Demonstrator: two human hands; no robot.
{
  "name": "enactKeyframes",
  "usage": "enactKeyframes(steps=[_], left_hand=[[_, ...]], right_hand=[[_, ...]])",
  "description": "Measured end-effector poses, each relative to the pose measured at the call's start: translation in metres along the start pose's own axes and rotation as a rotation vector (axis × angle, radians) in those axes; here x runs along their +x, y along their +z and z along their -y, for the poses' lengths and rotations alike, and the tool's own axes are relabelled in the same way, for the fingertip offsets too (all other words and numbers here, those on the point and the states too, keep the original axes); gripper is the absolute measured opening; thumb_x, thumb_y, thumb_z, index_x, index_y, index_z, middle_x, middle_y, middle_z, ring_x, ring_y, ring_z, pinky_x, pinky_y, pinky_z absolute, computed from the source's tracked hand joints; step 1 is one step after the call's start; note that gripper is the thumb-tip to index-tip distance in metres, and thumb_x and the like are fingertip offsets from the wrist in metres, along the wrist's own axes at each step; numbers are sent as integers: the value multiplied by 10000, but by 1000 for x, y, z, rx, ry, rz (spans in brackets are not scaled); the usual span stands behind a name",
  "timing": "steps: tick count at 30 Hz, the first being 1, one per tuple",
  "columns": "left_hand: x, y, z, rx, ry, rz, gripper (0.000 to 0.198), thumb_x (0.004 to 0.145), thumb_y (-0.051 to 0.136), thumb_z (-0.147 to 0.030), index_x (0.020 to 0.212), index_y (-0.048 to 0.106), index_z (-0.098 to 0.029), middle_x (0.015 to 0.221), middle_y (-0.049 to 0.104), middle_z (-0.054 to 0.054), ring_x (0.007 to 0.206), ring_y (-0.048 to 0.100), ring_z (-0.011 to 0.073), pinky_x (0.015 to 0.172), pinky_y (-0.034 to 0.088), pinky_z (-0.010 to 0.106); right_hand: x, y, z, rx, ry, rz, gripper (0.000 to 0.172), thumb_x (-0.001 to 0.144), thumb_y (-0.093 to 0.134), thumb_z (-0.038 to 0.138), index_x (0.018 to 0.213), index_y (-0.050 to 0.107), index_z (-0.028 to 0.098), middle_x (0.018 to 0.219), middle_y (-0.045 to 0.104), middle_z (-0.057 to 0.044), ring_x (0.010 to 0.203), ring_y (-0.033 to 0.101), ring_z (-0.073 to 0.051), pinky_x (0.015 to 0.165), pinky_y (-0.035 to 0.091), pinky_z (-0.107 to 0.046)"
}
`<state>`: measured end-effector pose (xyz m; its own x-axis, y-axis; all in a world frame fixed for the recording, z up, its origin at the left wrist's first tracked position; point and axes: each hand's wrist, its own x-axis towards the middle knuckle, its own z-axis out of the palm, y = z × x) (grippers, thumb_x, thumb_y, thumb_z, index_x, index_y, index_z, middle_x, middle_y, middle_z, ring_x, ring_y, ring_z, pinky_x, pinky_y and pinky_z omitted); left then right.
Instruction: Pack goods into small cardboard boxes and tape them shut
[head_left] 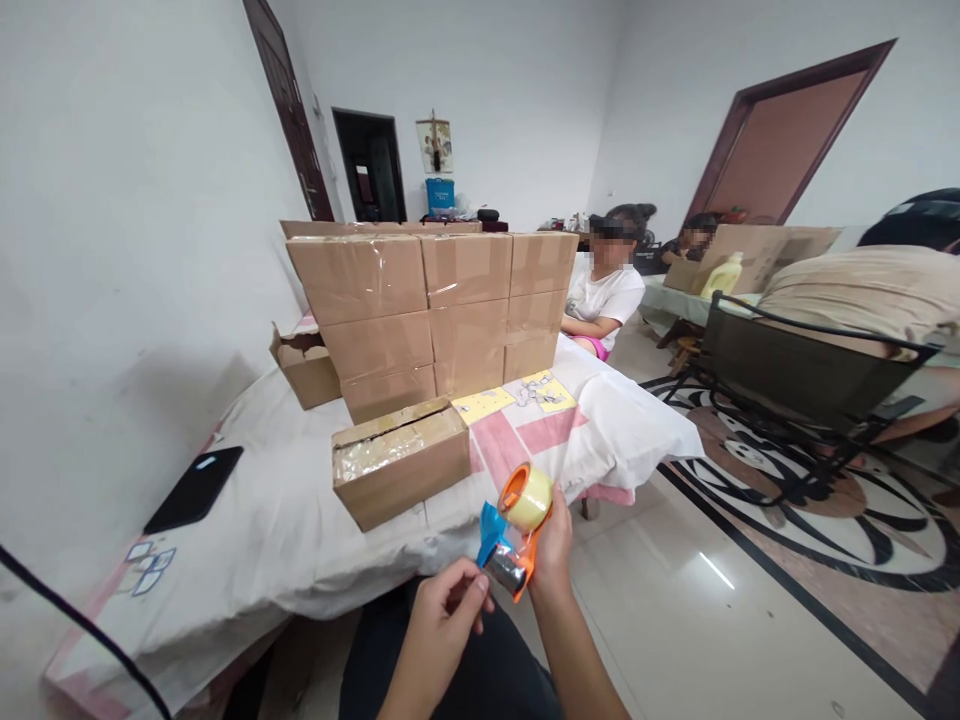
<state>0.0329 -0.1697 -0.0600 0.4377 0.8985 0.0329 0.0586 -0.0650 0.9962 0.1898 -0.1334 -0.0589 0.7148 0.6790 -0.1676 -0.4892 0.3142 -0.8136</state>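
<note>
My right hand (pixel 553 535) is wrapped round an orange and blue tape dispenser (pixel 517 540), which carries a roll of clear yellowish tape (pixel 529 500). At the dispenser's lower left end, my left hand (pixel 454 600) has its thumb and fingers pinched together near the black roller; what is between them is too small to tell. Just beyond, a cardboard box (pixel 409 465) lies on the cloth-covered table (pixel 300 510), with shiny tape on its top and a dark gap along the seam. Behind that box stands a stack of several taped cardboard boxes (pixel 427 320).
An open small carton (pixel 306 375) stands left of the stack, and a black flat object (pixel 195 488) lies at the table's left. A person in white (pixel 604 300) sits behind the table. Another person occupies a black chair (pixel 810 350) at right. A black cable crosses the lower left.
</note>
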Motion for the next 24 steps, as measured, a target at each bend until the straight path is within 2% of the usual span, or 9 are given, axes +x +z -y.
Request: enactKeyframes(steps=[4,10,13,15,18,19,20,22,24], left_hand=[[4,-2,3,-3,-13,-7,394,900,561,-508,677,562,-184,570,579,-1,517,533,128,534,381,226],[3,-3,-8,177,-3,10,368,908,513,-468,657,549,-201,514,491,-25,516,476,134,543,319,238],[9,-12,5,351,-37,-182,293,852,537,-418,647,556,-209,549,517,-14,539,473,147,544,291,242],[15,-23,21,393,-105,-285,324,816,544,-457,605,519,-213,526,501,-15,533,467,156,545,289,244],[21,-41,38,283,-150,-239,422,845,512,-569,626,527,-208,509,495,-24,534,484,164,561,326,248],[21,-45,40,251,-136,-233,437,860,510,-586,655,549,-203,522,502,-26,545,491,163,571,339,249],[21,-48,40,226,-114,-239,439,872,516,-591,686,573,-197,542,507,-28,559,497,162,583,351,250],[19,-50,36,178,-76,-245,424,884,536,-582,767,625,-185,573,514,-30,583,513,162,599,373,253],[17,-49,30,139,-52,-238,421,896,537,-572,876,671,-173,600,528,-26,602,532,167,610,398,257]], right_hand=[[-5,4,7,63,119,-41,394,790,636,573,869,584,190,644,632,34,539,611,-161,529,490,-274],[-3,7,11,66,187,-31,408,776,627,586,876,606,191,662,665,8,576,646,-186,562,526,-300],[2,4,20,29,301,104,437,777,618,596,878,650,171,757,721,-70,718,703,-252,616,567,-362],[8,0,27,23,229,85,482,797,594,624,918,665,162,822,733,-91,796,713,-267,627,572,-366],[25,-1,35,11,-95,-143,529,807,592,656,981,648,159,813,705,-43,753,684,-208,603,538,-294],[35,1,36,-24,-179,-169,534,801,603,661,964,642,153,779,685,-28,715,662,-187,588,516,-274],[46,5,36,-75,-247,-158,534,795,611,663,928,638,147,737,659,-14,675,632,-169,573,491,-260],[73,18,33,-195,-336,-55,494,787,637,637,828,624,146,668,605,11,633,573,-144,564,452,-251],[101,35,29,-285,-337,20,406,766,709,543,749,604,151,620,566,29,612,527,-131,562,423,-251]])
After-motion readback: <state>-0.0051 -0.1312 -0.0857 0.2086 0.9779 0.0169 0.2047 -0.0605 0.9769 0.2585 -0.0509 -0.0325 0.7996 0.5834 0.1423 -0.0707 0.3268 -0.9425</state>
